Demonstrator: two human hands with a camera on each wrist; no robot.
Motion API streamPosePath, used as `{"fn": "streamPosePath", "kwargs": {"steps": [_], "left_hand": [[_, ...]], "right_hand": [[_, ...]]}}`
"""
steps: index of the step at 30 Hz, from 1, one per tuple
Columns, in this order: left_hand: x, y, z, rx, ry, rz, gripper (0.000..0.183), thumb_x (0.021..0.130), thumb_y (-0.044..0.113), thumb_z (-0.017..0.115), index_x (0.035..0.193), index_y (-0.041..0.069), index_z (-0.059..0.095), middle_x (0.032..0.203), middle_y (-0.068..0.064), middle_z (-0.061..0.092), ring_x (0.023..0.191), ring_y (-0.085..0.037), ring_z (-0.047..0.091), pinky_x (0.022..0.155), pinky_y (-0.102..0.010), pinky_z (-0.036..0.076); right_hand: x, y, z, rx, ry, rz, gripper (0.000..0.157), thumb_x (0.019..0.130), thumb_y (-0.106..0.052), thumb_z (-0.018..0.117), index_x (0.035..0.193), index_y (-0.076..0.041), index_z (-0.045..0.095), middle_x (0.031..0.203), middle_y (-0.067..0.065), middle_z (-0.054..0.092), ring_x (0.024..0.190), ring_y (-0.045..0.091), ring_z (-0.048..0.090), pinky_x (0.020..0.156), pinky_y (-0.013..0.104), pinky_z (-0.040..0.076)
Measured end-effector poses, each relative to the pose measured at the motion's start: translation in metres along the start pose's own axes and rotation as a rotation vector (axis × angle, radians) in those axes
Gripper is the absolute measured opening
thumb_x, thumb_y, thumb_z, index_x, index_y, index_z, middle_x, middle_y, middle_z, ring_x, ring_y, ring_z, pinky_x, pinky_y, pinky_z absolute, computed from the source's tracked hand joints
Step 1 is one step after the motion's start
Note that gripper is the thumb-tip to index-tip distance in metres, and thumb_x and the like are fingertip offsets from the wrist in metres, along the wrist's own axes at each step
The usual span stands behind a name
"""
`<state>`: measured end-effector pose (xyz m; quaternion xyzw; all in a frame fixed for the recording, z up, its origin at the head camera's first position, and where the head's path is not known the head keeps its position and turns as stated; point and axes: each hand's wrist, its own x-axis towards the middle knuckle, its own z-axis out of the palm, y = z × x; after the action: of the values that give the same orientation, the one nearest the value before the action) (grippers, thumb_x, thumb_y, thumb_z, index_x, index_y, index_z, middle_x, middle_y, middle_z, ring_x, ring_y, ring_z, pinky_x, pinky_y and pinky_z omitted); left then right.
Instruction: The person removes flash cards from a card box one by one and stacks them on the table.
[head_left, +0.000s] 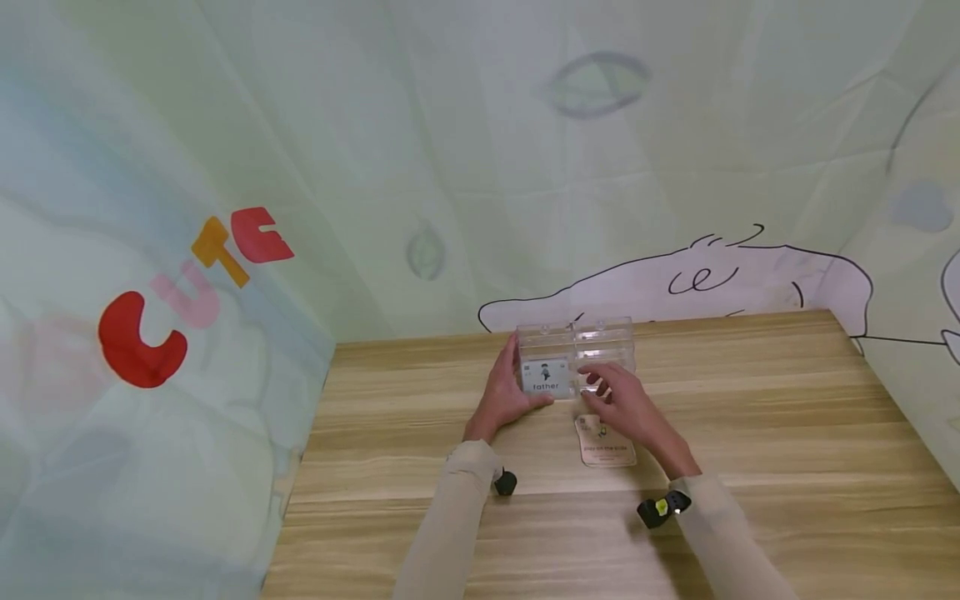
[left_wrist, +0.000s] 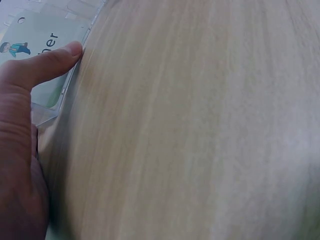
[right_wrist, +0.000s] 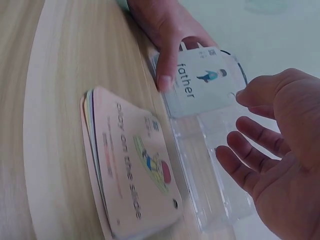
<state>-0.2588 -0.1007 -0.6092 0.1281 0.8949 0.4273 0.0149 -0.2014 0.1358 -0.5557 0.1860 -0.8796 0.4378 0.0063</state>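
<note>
A clear plastic box point(head_left: 604, 336) with several compartments stands near the table's back edge. In its front left compartment lies a pale card point(head_left: 546, 379) printed "father" with a small figure. My left hand point(head_left: 504, 393) grips the box's left side, its thumb along the front edge beside the card, as the left wrist view also shows. Over the right compartments hovers my right hand point(head_left: 618, 400), fingers loosely bent and holding nothing. In front of the box sits a stack of cards point(right_wrist: 137, 165), the pink top one reading "play on the slide".
The wooden table point(head_left: 390, 467) runs up to a printed cloth backdrop point(head_left: 480, 183) behind and at the left. Dark wrist devices sit at both sleeves, one by the right cuff point(head_left: 663, 508).
</note>
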Motion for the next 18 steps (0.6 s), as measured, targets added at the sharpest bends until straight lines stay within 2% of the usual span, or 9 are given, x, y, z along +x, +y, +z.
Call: {"fn": "streamPosePath", "kwargs": {"steps": [7,18], "left_hand": [[0.0,-0.001,0.001,0.008,0.0,0.006,0.132,0.06,0.047,0.088,0.151,0.038,-0.006,0.153,0.0,0.028,0.134,-0.016,0.037,0.11,-0.03,0.032],[0.0,-0.001,-0.001,0.011,-0.002,0.012,0.132,0.06,0.048,0.088,0.152,0.035,-0.005,0.152,-0.003,0.028,0.134,-0.019,0.038,0.111,-0.033,0.032]], "right_hand": [[0.009,-0.001,0.011,0.039,0.01,-0.011,0.038,0.092,-0.015,0.064,0.128,-0.007,0.056,0.105,0.006,0.058,0.085,0.016,0.057,0.071,0.029,0.054],[0.017,-0.003,0.018,0.068,0.013,0.039,0.04,0.091,-0.012,0.064,0.13,-0.01,0.055,0.101,0.004,0.059,0.082,0.016,0.058,0.072,0.03,0.054]]}}
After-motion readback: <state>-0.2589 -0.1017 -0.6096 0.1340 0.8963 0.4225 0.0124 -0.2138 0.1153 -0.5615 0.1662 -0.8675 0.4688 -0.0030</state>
